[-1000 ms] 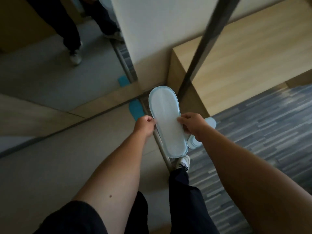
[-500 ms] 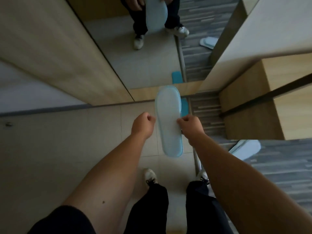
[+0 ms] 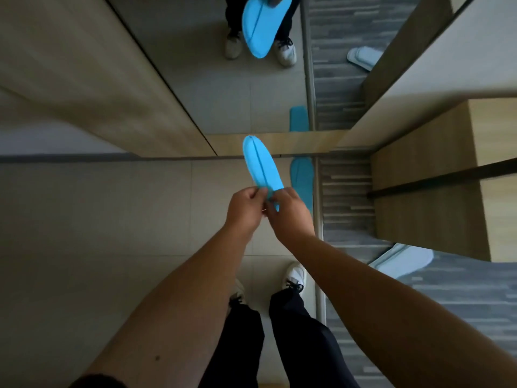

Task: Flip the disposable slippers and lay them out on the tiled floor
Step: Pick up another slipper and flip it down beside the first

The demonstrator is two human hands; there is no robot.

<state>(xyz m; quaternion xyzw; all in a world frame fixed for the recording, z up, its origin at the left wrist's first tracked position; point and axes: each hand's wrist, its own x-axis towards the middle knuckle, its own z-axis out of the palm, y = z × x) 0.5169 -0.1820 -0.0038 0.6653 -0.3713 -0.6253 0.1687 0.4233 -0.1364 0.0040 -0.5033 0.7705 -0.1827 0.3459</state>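
Overhead, both hands meet at the near end of a bright blue slipper: left hand and right hand each pinched shut on it, held above the tiled floor. Its long axis runs away from the person, far tip leaning slightly left toward the mirror's base, centre seam facing up. Second blue slipper lies flat on the tiles beside the floor's right edge strip; a pale slipper sits on the striped carpet.
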